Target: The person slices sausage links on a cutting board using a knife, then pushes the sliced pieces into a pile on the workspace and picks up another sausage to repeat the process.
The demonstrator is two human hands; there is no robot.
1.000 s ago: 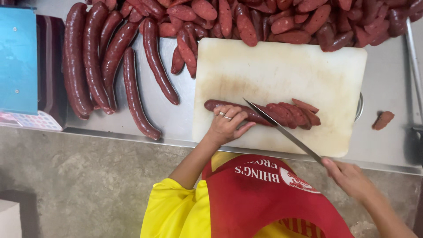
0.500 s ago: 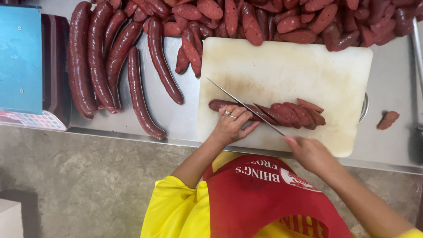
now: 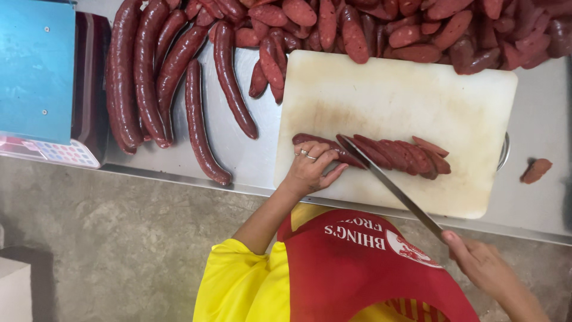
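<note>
**A:** Lying across the middle of the white cutting board [image 3: 411, 95], a dark red sausage [image 3: 314, 141] is seen with its long axis running left to right, tilted slightly down toward the right.

**B:** And its look?

**A:** The left end is left whole and rounded; the right part is already cut into slanted oval slices [image 3: 411, 156], leaned against one another like fallen dominoes. Speckled red flesh is shown on the cut faces.

**B:** How is it being held?

**A:** The uncut end is pinned by the left hand [image 3: 311, 169], fingers curled close together on top of it, rings seen on two of them. A long knife [image 3: 390, 186] is gripped by the right hand [image 3: 485, 268], fingers closed around the handle at the table's near edge. The blade is angled up and to the left, its tip resting on the sausage just beside the left fingertips.

**B:** Around the board?

**A:** Whole sausages [image 3: 173, 83] are laid lengthwise on the steel table [image 3: 536, 203] to the left, a heap of cut pieces [image 3: 417, 30] is piled along the far side, and one stray slice [image 3: 536, 170] is seen to the right. A scale [image 3: 42, 77] with a blue top is parked at the far left.
</note>
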